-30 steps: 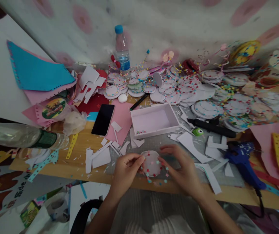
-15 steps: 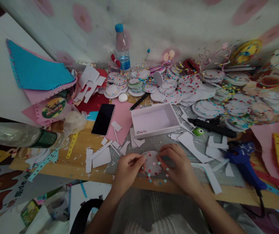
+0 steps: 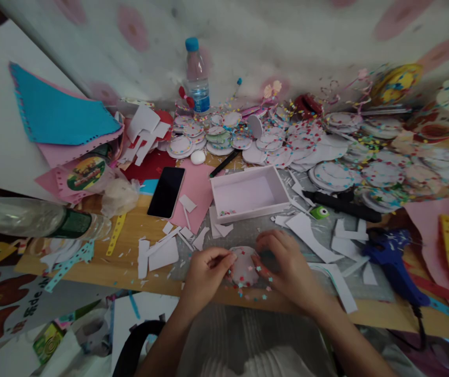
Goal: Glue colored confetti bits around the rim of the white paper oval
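Low at the table's front edge is a round white paper disc (image 3: 245, 268) with a string of small red, pink and pale blue stars along its rim. A loose part of the star string (image 3: 264, 296) dangles below the disc. Thumb and forefinger of my left hand (image 3: 210, 268) pinch the disc's left edge. My right hand (image 3: 285, 264) has its curled fingers at the right edge, where disc and string meet; its fingertips are partly hidden. Just beyond the hands lies an open white box (image 3: 283, 201) with a few small stars in its near left corner.
A phone (image 3: 166, 191) lies on the left, near paper scraps (image 3: 164, 256). Stacks of star-trimmed discs (image 3: 332, 175) crowd the back, beside a water bottle (image 3: 198, 78). On the right are a black-handled tool (image 3: 342, 205) and a blue glue gun (image 3: 397, 267).
The disc has shifted slightly down and toward me, with its face showing more fully. The dangling stars have swung a little lower. Both hands stay almost in place.
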A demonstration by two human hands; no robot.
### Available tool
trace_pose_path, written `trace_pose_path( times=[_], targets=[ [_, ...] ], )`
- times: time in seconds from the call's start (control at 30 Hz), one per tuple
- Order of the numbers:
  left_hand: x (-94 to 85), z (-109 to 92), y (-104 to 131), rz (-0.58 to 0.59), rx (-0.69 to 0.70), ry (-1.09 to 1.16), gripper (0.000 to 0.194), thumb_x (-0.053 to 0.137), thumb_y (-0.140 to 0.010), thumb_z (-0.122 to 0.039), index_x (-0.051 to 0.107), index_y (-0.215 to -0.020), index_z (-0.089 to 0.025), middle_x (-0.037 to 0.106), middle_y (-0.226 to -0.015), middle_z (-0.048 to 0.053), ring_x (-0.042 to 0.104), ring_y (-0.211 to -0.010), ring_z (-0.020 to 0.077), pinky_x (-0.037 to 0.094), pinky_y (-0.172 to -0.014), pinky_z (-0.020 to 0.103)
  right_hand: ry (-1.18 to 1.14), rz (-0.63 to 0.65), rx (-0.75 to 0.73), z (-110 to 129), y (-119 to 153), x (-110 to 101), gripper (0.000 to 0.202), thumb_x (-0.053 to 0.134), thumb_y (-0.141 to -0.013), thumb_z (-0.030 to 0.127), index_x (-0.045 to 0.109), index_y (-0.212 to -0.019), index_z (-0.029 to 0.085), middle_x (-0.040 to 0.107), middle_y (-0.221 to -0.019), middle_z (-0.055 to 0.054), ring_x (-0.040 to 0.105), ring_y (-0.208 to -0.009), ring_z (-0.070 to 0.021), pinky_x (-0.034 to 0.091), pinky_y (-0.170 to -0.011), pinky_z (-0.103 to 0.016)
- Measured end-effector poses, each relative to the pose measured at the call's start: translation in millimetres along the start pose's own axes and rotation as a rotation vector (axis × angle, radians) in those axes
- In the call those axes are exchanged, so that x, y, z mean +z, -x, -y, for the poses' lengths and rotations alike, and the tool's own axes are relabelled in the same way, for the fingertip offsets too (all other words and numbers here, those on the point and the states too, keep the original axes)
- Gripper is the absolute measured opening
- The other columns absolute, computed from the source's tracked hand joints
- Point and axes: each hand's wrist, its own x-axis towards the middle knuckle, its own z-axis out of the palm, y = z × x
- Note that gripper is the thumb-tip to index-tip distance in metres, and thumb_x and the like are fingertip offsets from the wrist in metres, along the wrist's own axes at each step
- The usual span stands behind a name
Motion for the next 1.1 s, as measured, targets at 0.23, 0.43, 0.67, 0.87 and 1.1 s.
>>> trace_pose_path(
  times=[0.23,0.43,0.67,0.87,1.1],
  targets=[
    [0.2,-3,0,0.047,0.0,0.018,0.022,0.065,-0.077,-0.037,0.067,-0.071,-0.016,0.061,-0.059,0.0,0.057,-0.056,0.0129,0.048,-0.057,0.024,0.013,0.034,-0.094,-2,0,-1,0.009,0.055,-0.091,0.021,0.06,-0.098,0.021,0.062,-0.096,-0.007,0.054,-0.088,-0.0218,0.042,-0.075,-0.037],
    [-2.3,-4,1,-0.026,-0.05,0.123,0.032,0.066,-0.077,-0.046,0.068,-0.087,-0.016,0.068,-0.075,0.003,0.064,-0.066,0.015,0.054,-0.061,0.026,0.006,-0.019,-0.074,-3,-1,1,0.007,0.056,-0.09,0.02,0.062,-0.087,0.021,0.063,-0.086,-0.005,0.054,-0.082,-0.0206,0.041,-0.072,-0.037],
    [-9.4,-2,3,-0.048,-0.031,0.102,0.026,0.067,-0.077,-0.042,0.066,-0.083,-0.016,0.069,-0.079,0.003,0.065,-0.071,0.0148,0.054,-0.066,0.025,-0.202,-0.074,0.075,-2,5,5,0.012,0.057,-0.088,0.02,0.059,-0.076,0.021,0.06,-0.078,-0.004,0.055,-0.077,-0.0193,0.044,-0.068,-0.034],
    [-11.8,0,3,0.005,-0.016,0.107,0.023,0.069,-0.076,-0.039,0.066,-0.081,-0.016,0.066,-0.072,0.002,0.062,-0.067,0.0139,0.052,-0.061,0.024,-0.409,-0.141,0.256,4,7,2,0.02,0.062,-0.086,0.027,0.058,-0.068,0.02,0.057,-0.068,0.0,0.055,-0.066,-0.0155,0.043,-0.061,-0.029],
    [-10.3,-3,3,-0.041,-0.02,0.123,0.02,0.073,-0.072,-0.035,0.068,-0.075,-0.016,0.064,-0.062,0.0,0.059,-0.057,0.0121,0.051,-0.054,0.022,-0.443,-0.166,0.309,9,8,6,0.022,0.064,-0.084,0.03,0.059,-0.064,0.02,0.056,-0.064,0.0,0.054,-0.061,-0.015,0.042,-0.057,-0.028]
  ],
)
